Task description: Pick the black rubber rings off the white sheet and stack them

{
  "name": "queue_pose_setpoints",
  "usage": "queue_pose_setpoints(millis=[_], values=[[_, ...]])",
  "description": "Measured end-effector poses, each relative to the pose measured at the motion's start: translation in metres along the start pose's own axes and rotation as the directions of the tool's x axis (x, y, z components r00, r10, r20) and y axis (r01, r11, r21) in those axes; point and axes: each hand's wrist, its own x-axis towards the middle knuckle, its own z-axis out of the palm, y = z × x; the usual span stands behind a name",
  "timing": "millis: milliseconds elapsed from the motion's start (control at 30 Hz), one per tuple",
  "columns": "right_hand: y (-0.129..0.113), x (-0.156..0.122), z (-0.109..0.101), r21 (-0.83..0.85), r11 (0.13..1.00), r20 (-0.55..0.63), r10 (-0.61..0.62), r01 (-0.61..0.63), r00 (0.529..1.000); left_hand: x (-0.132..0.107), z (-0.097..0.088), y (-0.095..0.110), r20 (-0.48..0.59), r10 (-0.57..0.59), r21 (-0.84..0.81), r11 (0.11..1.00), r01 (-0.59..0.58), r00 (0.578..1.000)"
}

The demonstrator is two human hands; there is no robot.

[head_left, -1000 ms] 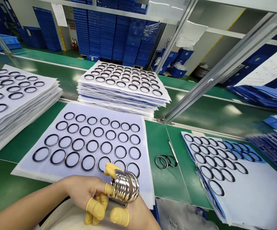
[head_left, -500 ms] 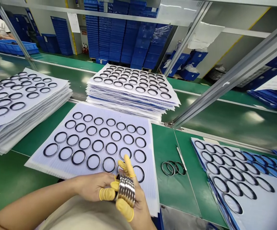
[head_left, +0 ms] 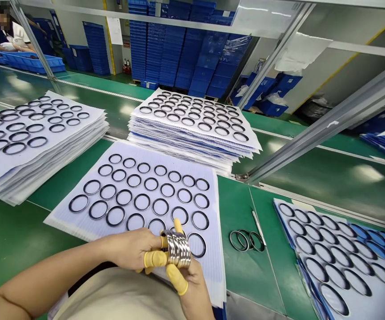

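A stack of shiny metal rings is held on edge between both hands, low in the middle of the view. My left hand, with yellow finger cots, pinches the stack's left side. My right hand cradles it from below, thumb and forefinger in yellow cots closed round it. Both hands hover over the near edge of a white sheet that carries rows of dark rings.
Two tall piles of ring-covered sheets stand behind and at the left. Three loose rings and a pen lie on the green table. Another sheet of rings lies at the right. A person works at the far left.
The hands and ring stack have stayed together, the stack turned more upright. The view has shifted, so everything sits a little further right and lower in the frame.
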Motion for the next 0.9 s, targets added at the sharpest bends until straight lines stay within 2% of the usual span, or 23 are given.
queue_pose_setpoints(millis=[100,233,300,367,467,533,600,733,900], values=[[-0.002,0.0,0.002,0.158,0.981,0.015,0.11,-0.111,0.994,-0.001,-0.006,-0.005,0.123,-0.024,-0.175,0.984,0.045,0.992],[-0.001,0.002,0.002,0.166,0.963,0.131,0.191,-0.211,0.973,-0.001,-0.013,-0.014,0.199,0.117,-0.376,0.926,-0.035,0.973],[0.0,0.001,0.001,0.197,0.955,0.219,0.18,-0.224,0.959,-0.001,-0.014,-0.02,0.255,0.165,-0.495,0.869,-0.018,0.953],[-0.002,0.0,-0.001,0.171,0.967,0.285,0.134,-0.188,0.949,-0.002,-0.014,-0.024,0.3,0.191,-0.586,0.81,0.023,0.935],[-0.01,-0.003,-0.002,-0.07,0.996,0.269,0.067,-0.049,0.961,-0.003,-0.012,-0.027,0.336,0.205,-0.635,0.77,0.061,0.919],[-0.018,-0.003,0.0,-0.253,0.967,0.256,0.033,0.034,0.966,-0.001,-0.01,-0.026,0.356,0.209,-0.636,0.768,0.073,0.911],[-0.024,-0.001,0.003,-0.356,0.931,0.31,0.043,0.074,0.95,0.002,-0.007,-0.026,0.376,0.219,-0.652,0.753,0.089,0.9],[-0.028,0.006,0.005,-0.324,0.944,0.44,0.094,0.06,0.893,0.007,0.002,-0.027,0.416,0.272,-0.701,0.703,0.116,0.868],[-0.008,0.011,-0.018,-0.282,0.943,0.501,-0.013,0.178,0.865,0.009,0.007,-0.024,0.503,0.32,-0.658,0.744,0.116,0.803]])
